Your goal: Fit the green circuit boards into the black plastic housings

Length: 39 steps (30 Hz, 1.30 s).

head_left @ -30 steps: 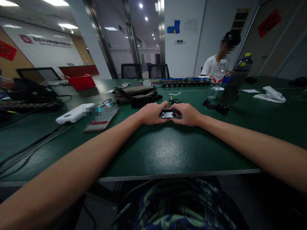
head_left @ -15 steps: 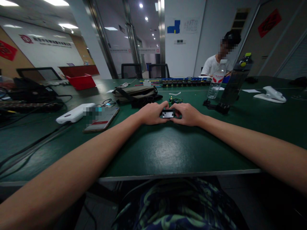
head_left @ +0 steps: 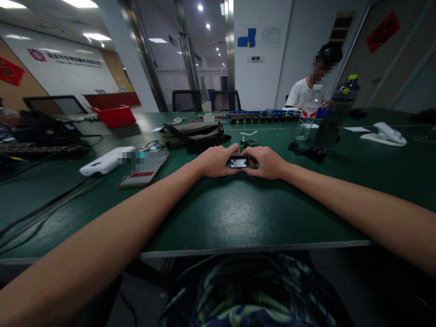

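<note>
Between my two hands is a small black rectangular part with a silvery face (head_left: pixel 239 162) turned toward me; its exact kind I cannot make out. My left hand (head_left: pixel 217 161) grips its left end between thumb and fingers. On the opposite end, my right hand (head_left: pixel 268 162) pinches it the same way. Both hands rest low over the green table (head_left: pixel 235 213). Just behind them lies a green circuit board (head_left: pixel 251 142), partly hidden by my fingers.
A smartphone (head_left: pixel 145 170) and a white power bank (head_left: pixel 107 160) with cables lie left. Behind is a grey-green bag (head_left: pixel 194 132). A clear water bottle (head_left: pixel 307 116) and a dark bottle (head_left: pixel 335 118) stand right, near a white plastic piece (head_left: pixel 384 135). A person (head_left: pixel 306 93) sits across the table.
</note>
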{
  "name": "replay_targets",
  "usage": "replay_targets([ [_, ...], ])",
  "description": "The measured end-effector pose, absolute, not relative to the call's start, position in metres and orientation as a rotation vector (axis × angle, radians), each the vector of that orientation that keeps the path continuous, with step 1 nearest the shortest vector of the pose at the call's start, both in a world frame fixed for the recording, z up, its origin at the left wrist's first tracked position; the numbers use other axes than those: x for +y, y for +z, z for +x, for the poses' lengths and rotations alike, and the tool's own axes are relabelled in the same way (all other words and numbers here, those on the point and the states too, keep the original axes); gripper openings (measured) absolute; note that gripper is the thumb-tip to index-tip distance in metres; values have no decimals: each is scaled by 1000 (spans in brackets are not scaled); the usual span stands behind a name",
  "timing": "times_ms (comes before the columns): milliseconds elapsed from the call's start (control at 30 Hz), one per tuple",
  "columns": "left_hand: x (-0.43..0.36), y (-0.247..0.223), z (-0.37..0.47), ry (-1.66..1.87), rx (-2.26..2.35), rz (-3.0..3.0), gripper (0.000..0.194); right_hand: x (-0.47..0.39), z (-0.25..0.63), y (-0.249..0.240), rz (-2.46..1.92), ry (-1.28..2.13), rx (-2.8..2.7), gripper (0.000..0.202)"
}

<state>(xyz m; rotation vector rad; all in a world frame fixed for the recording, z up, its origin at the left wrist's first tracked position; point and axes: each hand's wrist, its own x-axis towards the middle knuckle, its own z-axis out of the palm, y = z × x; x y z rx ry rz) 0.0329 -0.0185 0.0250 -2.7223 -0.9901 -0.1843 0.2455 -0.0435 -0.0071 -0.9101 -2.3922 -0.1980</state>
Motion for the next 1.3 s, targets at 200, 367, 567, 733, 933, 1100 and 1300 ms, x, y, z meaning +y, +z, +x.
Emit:
replay_targets([
  [200,-19,25,33,-174,-993,-2724,51,-44,245,-7,-908,-193,-2393,26],
  [367,-21,26,33,-169,-1001,-2723,50,-44,246,-7,-911,-186,-2395,27],
  [567,-19,25,33,-173,-992,-2724,50,-43,246,-8,-908,-192,-2395,27],
  [733,-19,25,33,-173,-988,-2716,50,-43,246,-7,-906,-203,-2396,27],
  [933,-19,25,33,-167,-987,-2713,49,-43,246,-8,-901,-209,-2394,26],
  [1100,-18,25,33,-168,-993,-2715,50,-42,246,-8,-900,-206,-2394,26],
  [1300,-19,25,33,-175,-982,-2714,50,-42,246,-8,-904,-205,-2396,26],
])
